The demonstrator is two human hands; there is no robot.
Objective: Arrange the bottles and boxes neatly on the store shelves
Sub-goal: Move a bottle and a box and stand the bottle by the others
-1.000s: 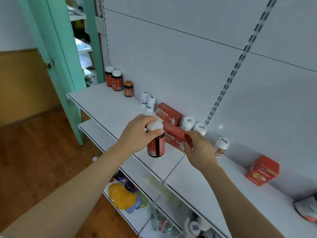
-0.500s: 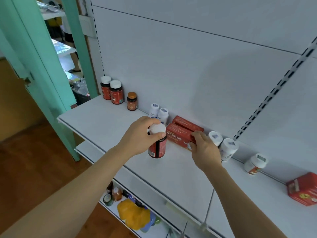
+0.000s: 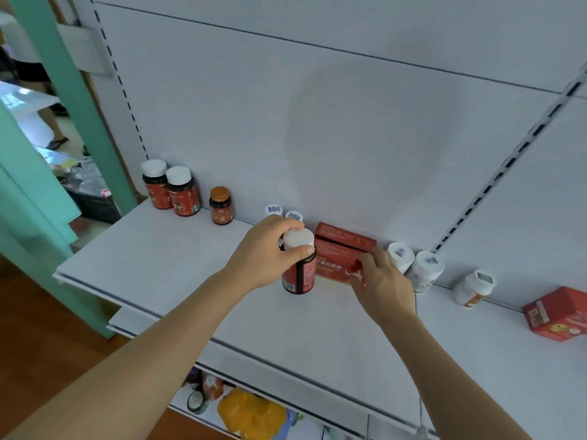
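Red-labelled, white-capped, the bottle (image 3: 298,265) hangs just above the white shelf (image 3: 158,258), the left hand (image 3: 270,252) curled round its cap and neck. Beside it, touching, the front red box (image 3: 338,265) sits on the shelf against a second red box (image 3: 346,238); the right hand (image 3: 381,281) grips its right end, fingers (image 3: 365,258) bent over the top edge. White bottles (image 3: 413,265) stand just right.

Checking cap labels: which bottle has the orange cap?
The small amber bottle, alone right of the two white-capped red bottles. All other caps are white.
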